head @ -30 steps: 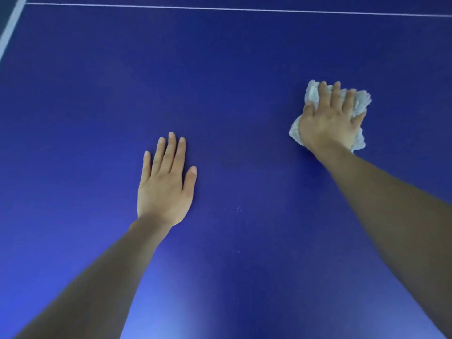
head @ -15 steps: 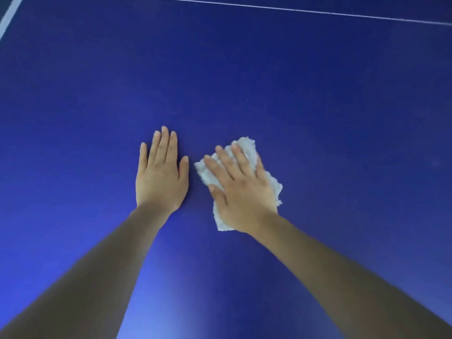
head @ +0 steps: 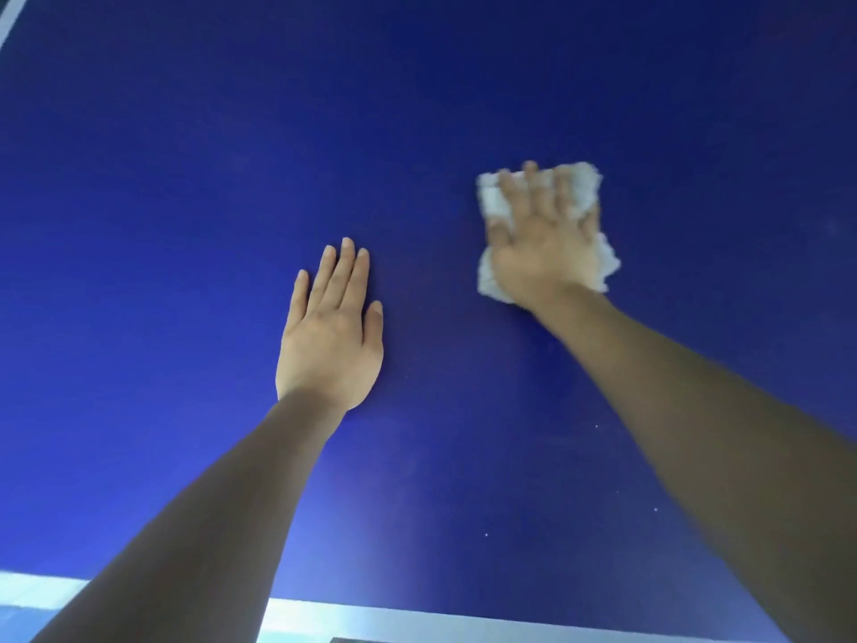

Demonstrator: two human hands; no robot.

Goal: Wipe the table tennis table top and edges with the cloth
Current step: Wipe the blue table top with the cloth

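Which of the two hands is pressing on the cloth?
The right hand: its spread fingers press the white cloth. The left hand lies flat on the bare table.

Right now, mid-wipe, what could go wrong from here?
The right hand presses the cloth with spread fingers; the bunched cloth could slip out or roll up. White specks lie near the table's front edge, behind the stroke, and may be missed. The left hand rests flat and could smudge the surface.
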